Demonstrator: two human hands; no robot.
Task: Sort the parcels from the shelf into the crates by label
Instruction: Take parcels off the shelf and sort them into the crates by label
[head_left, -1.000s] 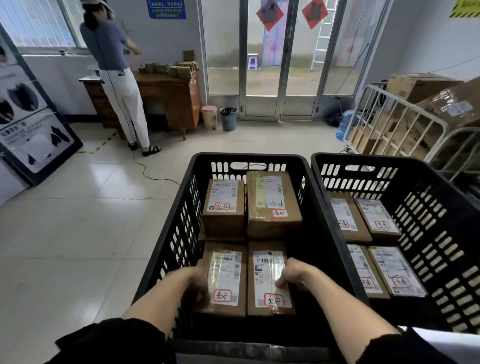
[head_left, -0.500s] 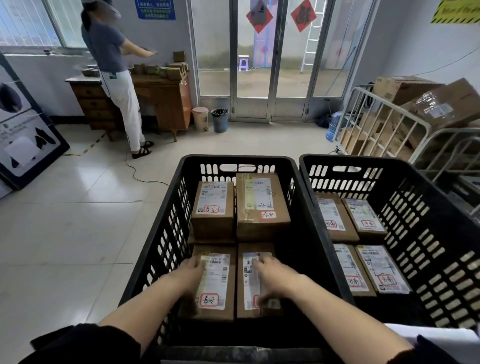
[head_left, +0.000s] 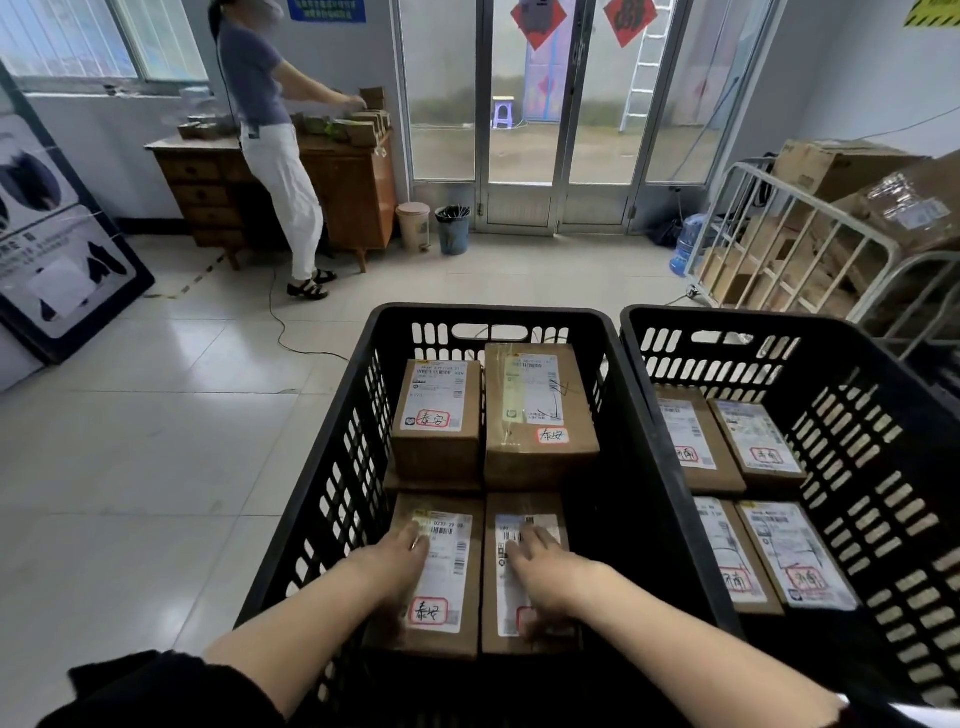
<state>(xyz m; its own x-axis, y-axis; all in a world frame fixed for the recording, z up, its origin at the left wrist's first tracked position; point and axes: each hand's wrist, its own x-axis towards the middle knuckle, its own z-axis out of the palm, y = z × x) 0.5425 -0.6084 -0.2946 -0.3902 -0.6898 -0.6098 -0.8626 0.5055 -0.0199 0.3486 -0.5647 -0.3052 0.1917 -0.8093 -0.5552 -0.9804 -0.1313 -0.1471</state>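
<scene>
Both hands were down inside the left crate (head_left: 488, 312), a black slotted plastic one. The left hand (head_left: 395, 566) lay on top of the near-left parcel (head_left: 457, 571), fingers fairly straight and resting across the edge of its white label. The right hand (head_left: 540, 577) lay the same way on the near-right parcel (head_left: 524, 506), fingers spread over the label and covering most of its red-edged sticker. Neither hand was curled round anything – both pressed flat on the cardboard.

These two parcels sat side by side, touching, against the near wall of the crate. Behind them were two more, the far-left parcel (head_left: 436, 415) and the far-right parcel (head_left: 540, 410), whose tops stood higher than the near pair. Each visible sticker in this crate bore handwritten characters in a red frame.

The right crate (head_left: 727, 314) stood just beside the left one – it held four flat parcels (head_left: 691, 441) in two rows, labels up.

Farther off, another person (head_left: 270, 130) stood at a wooden desk (head_left: 353, 182) stacked with small boxes. Two bins (head_left: 453, 228) stood near the glass doors (head_left: 545, 104), and a metal cart (head_left: 810, 244) on the right held large cardboard boxes.
</scene>
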